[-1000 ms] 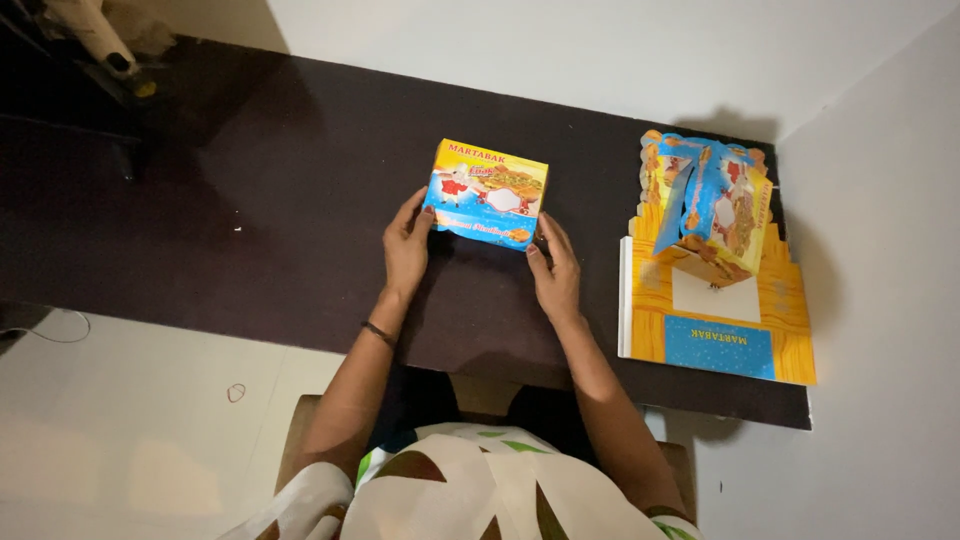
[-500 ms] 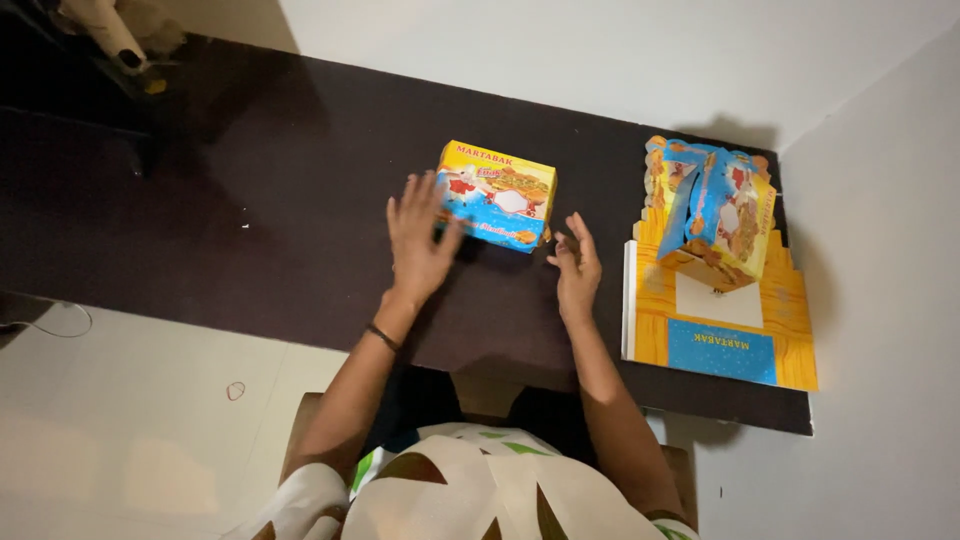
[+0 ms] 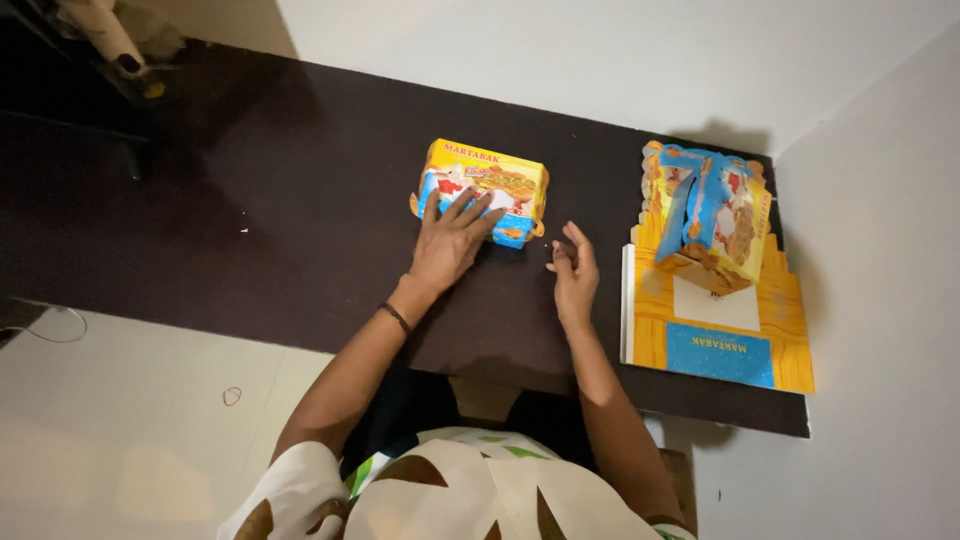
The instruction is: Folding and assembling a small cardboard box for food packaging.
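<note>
Dark table (image 3: 300, 230); flat carton stack (image 3: 715, 335); folded cartons (image 3: 712, 215)

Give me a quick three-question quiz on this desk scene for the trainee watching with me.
1. True or false: the left hand lies flat on the yellow and blue box.
2. Is the right hand touching that box?
3. What rests on the stack of flat cartons at the right end of the dark desk?

Key
1. True.
2. No, it is just off the box, fingers loosely curled, holding nothing.
3. Folded boxes, tilted, in the same colours.
</note>
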